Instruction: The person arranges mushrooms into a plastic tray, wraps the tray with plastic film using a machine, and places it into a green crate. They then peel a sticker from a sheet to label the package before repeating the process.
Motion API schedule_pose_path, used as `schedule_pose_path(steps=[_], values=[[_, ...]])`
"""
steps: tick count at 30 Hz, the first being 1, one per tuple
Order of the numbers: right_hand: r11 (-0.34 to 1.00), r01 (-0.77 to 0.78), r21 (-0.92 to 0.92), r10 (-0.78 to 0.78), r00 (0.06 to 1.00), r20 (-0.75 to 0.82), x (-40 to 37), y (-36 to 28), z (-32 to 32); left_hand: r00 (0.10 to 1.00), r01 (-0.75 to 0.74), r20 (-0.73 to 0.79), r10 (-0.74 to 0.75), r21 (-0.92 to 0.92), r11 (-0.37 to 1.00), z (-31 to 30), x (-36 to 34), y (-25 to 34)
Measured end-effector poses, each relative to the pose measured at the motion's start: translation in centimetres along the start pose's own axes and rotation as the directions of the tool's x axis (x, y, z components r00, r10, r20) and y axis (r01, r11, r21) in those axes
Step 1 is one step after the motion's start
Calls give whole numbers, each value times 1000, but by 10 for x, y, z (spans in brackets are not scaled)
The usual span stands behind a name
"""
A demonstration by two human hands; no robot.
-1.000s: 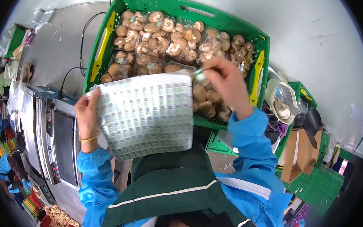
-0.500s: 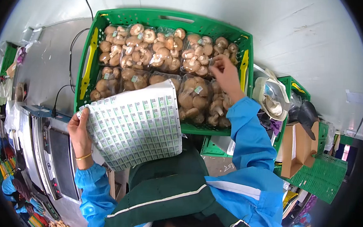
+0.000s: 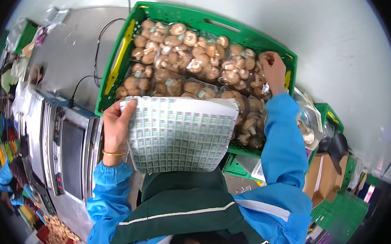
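Observation:
A green crate [image 3: 250, 32] holds clear-wrapped packs of brown mushrooms [image 3: 203, 60] in two rows, several with a small green-and-white label on top. My left hand [image 3: 117, 119] pinches the upper left corner of a large sheet of printed labels [image 3: 181, 134], with rows of small green-and-white stickers. This sheet hangs over the crate's front edge and hides part of the front packs. My right hand [image 3: 274, 72] is at the back right mushroom pack [image 3: 257, 83], fingers curled together at its top. Whatever the fingertips hold, if anything, is hidden.
Left of the crate stands a metal machine [image 3: 75, 155] with a black cable. To the right are a white bag [image 3: 307, 129], an open cardboard box [image 3: 324, 177] and more green crates [image 3: 340, 213]. A person in blue [image 3: 10, 178] is at the lower left.
My right hand has moved from between the back packs to the pack at the back right corner. The label sheet has turned more level, and the whole view has shifted.

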State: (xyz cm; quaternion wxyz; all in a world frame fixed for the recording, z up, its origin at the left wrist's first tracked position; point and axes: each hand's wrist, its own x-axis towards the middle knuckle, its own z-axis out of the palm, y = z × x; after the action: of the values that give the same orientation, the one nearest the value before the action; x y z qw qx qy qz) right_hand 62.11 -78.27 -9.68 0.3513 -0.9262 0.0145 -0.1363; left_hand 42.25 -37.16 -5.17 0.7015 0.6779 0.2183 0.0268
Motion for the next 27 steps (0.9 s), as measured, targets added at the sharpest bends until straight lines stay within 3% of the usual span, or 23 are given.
schedule_pose_path(steps=[2,4,6,9,12,17,21,23,25,27], values=[[974,70,215,-124,961,246,-37,-77,-10,1000,24,3,-24,-15,1000,12,-2,11],[951,-25,309,-156,823,546,-73,-147,-23,1000,6,26,-6,6,1000,13,3,5],[891,259,373,-430,743,513,-101,-163,-11,998,-19,52,21,-27,999,21,3,5],[851,364,380,-517,712,476,-117,-168,8,995,-17,100,15,19,1000,26,2,8],[845,404,350,-519,777,355,-129,-163,17,995,-13,95,10,32,999,31,4,3],[875,199,441,-380,846,373,-140,-158,18,995,-20,103,18,17,1000,37,-1,2],[872,160,463,-370,834,409,-142,-153,12,993,-22,112,23,-10,1000,41,-2,3],[777,227,587,-464,837,291,-142,-145,7,994,-27,110,26,4,1000,37,-2,2],[780,-34,625,-241,905,350,-131,-119,-22,996,3,84,-4,3,1000,30,-3,6],[862,-267,432,46,888,457,-122,-80,-60,998,14,66,-11,-36,999,13,-1,1]])
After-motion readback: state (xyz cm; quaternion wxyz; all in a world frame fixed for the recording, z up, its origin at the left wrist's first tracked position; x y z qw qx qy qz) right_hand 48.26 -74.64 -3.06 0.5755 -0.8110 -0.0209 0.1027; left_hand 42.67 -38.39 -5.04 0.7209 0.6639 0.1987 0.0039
